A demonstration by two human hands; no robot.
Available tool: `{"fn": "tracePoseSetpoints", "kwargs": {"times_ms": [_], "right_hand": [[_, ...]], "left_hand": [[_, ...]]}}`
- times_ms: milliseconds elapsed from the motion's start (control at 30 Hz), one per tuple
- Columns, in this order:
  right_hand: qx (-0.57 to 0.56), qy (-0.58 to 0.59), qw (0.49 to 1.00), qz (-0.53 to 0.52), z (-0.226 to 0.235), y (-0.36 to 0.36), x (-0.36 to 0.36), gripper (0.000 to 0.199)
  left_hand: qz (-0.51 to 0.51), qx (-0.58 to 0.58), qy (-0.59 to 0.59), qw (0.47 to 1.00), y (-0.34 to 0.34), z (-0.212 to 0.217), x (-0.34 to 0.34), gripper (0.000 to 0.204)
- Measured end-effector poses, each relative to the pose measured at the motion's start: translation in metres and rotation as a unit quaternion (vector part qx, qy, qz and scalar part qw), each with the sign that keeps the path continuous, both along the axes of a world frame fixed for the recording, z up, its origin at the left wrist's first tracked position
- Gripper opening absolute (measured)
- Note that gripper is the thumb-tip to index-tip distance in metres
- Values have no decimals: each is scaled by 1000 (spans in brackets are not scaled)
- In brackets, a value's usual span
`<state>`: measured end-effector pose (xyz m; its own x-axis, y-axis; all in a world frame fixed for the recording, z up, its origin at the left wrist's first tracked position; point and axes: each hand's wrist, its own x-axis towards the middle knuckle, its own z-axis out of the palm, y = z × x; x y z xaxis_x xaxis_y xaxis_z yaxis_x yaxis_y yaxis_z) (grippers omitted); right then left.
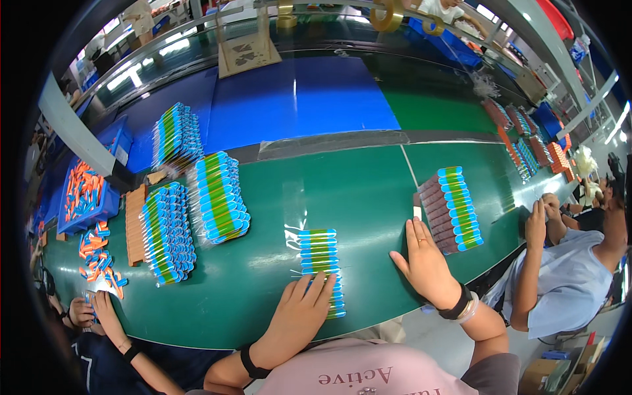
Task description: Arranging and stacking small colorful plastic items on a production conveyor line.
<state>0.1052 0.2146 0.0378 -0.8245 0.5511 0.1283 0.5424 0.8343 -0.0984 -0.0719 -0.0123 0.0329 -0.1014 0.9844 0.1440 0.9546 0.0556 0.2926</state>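
Observation:
A short row of flat blue-and-green strips with rounded ends (318, 245), resembling nail files, lies on the green table in front of me. My left hand (299, 309) rests on the row's lower part with its fingers stretched flat, covering some strips. My right hand (426, 266) is open, palm down, thumb spread. Its fingertips reach a small white piece (417, 212) beside a second row of strips (454, 210), which has brownish faces and blue-green ends. Clear film (294, 237) lies by the left end of the first row.
Tall stacks of similar strips (220, 197) stand to the left. A blue bin (99, 214) holds orange-and-blue pieces, with more (99, 257) spilled beside it. Co-workers' hands (105, 316) show at left and right. Blue sheets (303, 99) and tape rolls (387, 18) are at the back.

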Motion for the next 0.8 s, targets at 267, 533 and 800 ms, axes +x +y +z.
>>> {"fn": "tracePoseSetpoints", "kwargs": {"times_ms": [267,533,800], "right_hand": [[1,-42,991,130,51,-12,13,50],[67,129,976,163,106,173,-14,32],[-127,27,983,131,97,198,-14,16]], "left_hand": [[-42,3,-54,998,4,0,-3,55],[-43,2,-51,998,10,-2,2,58],[-69,-75,-32,994,12,15,-20,59]]}}
